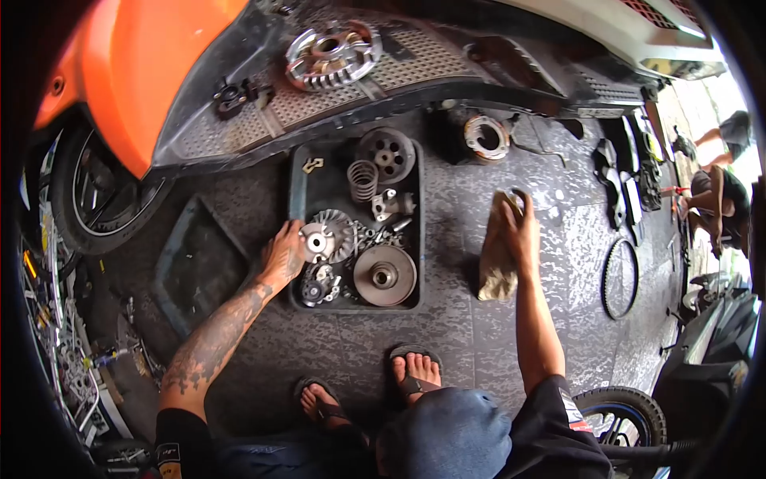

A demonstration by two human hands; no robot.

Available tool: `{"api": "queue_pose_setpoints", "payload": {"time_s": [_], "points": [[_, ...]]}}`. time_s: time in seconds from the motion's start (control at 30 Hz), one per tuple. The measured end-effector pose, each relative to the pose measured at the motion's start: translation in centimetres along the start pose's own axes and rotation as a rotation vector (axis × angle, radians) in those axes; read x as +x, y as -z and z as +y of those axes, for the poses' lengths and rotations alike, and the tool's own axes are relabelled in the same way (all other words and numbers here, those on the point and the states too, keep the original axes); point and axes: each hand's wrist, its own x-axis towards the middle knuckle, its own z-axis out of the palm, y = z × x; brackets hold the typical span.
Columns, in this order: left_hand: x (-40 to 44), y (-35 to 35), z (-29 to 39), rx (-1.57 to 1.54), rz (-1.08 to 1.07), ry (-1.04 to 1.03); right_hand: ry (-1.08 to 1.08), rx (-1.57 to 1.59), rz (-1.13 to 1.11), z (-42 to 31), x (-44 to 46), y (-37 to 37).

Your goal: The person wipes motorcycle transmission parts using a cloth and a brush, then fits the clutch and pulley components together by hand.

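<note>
My left hand [285, 252] is at the left side of a dark tray [317, 195], its fingers closed on the edge of a shiny metal disc [317, 241] with a central hub. Partly behind that disc is a finned fan pulley [345, 233]. My right hand [523, 231] grips a brown, crumpled rag [498, 267] over the floor right of the tray. Also in the tray are a coil spring [363, 181], a round drum with holes [388, 154], a large flat pulley with a shaft [384, 275] and loose small bolts.
A scooter's footboard [303, 108] spans the top, carrying a silver clutch-like part [333, 54]. A second tray [199, 267] lies left. On the right are a toothed drive belt [620, 279], a cylinder-like part [485, 138] and a wheel [622, 415]. Other people [718, 191] are at far right.
</note>
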Motion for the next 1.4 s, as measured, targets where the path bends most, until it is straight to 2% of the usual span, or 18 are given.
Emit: {"api": "queue_pose_setpoints", "payload": {"time_s": [0.13,0.33,0.4,0.47,0.57,0.67,0.77,0.8,0.87,0.93,1.0,1.07,1.1,1.2,1.23,1.3,1.33,1.4], "points": [[-1.5,0.9,1.4,0.142,-0.033,0.040,0.162,-0.122,0.085,-1.8,3.6,-1.2],[-3.7,2.4,1.0,0.004,0.049,-0.158,0.300,-0.299,0.107,-4.9,8.7,-2.1],[-4.8,3.7,1.7,-0.047,0.050,-0.193,0.429,-0.644,-0.109,-3.4,10.4,-3.6],[-6.1,5.2,2.5,-0.151,-0.039,-0.237,0.439,-0.679,-0.124,-3.0,11.1,-3.8],[-9.2,8.4,5.0,-0.274,-0.111,-0.184,0.544,-0.532,-0.070,-3.2,10.0,-2.5],[-12.4,9.7,5.7,-0.436,-0.194,-0.145,0.399,-0.363,-0.229,-4.3,6.2,0.3],[-15.1,8.8,5.7,-0.786,-0.537,0.077,0.331,-0.012,-0.381,-6.6,-0.9,4.0],[-15.7,7.9,5.6,-0.791,-0.534,0.097,0.299,0.078,-0.439,-7.4,-3.8,4.5],[-16.9,5.7,5.9,-1.158,-0.757,0.181,0.332,0.324,-0.594,-9.0,-9.0,4.4],[-17.9,2.2,6.1,-1.468,-0.838,0.303,0.545,0.187,-0.662,-14.0,-13.6,4.3],[-18.7,1.2,7.6,-1.880,-0.798,0.203,0.650,0.236,-0.799,-15.9,-16.9,1.9],[-19.8,0.7,8.4,-2.061,-0.379,0.285,0.773,0.273,-0.947,-17.5,-19.6,-0.8],[-20.2,0.8,7.3,-2.152,-0.328,0.366,0.851,0.287,-0.996,-17.7,-20.7,-1.9],[-21.8,0.4,4.4,-2.083,-0.007,0.204,0.816,0.493,-1.067,-18.9,-20.7,-1.7],[-22.3,0.9,3.4,-2.096,0.026,0.168,0.695,0.525,-1.026,-18.3,-20.1,-1.6],[-23.6,2.7,2.3,-2.088,0.128,0.150,0.120,0.684,-0.913,-18.0,-20.5,-1.3],[-23.7,3.1,2.0,-2.018,0.255,0.148,0.049,0.763,-0.846,-17.4,-20.3,-1.7],[-23.8,4.7,1.5,-1.801,0.343,0.114,0.177,0.747,-0.799,-15.3,-20.1,-3.7]]}}
